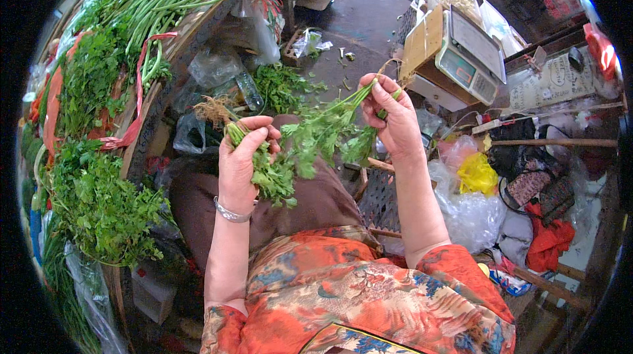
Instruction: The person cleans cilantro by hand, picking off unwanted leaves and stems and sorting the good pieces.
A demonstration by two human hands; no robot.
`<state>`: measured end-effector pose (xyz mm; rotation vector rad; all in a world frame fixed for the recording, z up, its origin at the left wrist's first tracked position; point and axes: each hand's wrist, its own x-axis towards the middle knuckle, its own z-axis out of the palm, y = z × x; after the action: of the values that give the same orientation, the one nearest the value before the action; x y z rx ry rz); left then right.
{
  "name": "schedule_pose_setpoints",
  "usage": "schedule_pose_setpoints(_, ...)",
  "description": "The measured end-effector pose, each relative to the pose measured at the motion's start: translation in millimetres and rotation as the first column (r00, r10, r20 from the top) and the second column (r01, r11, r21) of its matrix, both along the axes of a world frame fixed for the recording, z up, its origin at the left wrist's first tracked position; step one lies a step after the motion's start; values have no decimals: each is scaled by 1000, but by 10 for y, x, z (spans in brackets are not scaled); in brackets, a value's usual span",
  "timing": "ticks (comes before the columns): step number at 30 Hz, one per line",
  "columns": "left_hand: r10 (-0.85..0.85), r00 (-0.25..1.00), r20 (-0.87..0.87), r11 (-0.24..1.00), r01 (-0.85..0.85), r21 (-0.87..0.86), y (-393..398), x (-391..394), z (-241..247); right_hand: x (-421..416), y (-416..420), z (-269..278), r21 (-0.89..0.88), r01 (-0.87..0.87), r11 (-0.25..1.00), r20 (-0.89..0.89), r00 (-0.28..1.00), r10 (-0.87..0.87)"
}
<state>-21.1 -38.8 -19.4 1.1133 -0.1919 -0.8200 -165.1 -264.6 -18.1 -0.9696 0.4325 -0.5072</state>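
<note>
My left hand (247, 149) grips a bunch of leafy green herbs (273, 176), probably coriander, by its stems. Brown roots (216, 108) stick out above the thumb side. Held higher on the right, my right hand (388, 111) pinches several thin stems of a second portion of herb (316, 136) near its roots. Its leaves hang down to the left, touching or overlapping the leaves of the left bunch. Both hands are above my lap, where brown trousers (316, 200) show. Beyond them, a loose heap of green leaves (279, 87) lies low near the floor.
On the left, a wooden stall edge (148, 107) bears long green beans (158, 3), leafy bunches (104, 200) and a pink ribbon (138, 102). At right stand a digital scale (467, 57), plastic bags (470, 215) and a yellow bag (477, 173). Scraps (348, 56) dot the dark floor.
</note>
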Motion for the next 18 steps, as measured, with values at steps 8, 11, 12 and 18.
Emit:
schedule_pose_setpoints(8,-95,995,-11,977,91,-193,-150,18,97,-53,-39,-22,1,51,999,0,999,-51)
schedule_pose_setpoints(11,-25,982,185,995,43,-93,-325,-79,232,-77,-2,45,-47,-21,999,-91,996,16)
schedule_pose_setpoints(12,-155,939,306,988,153,32,-297,-52,190,-74,23,74,-62,-24,998,-106,994,17)
schedule_pose_setpoints(18,-229,869,438,970,165,180,-396,-322,38,-9,258,212,-160,-100,982,-199,978,68)
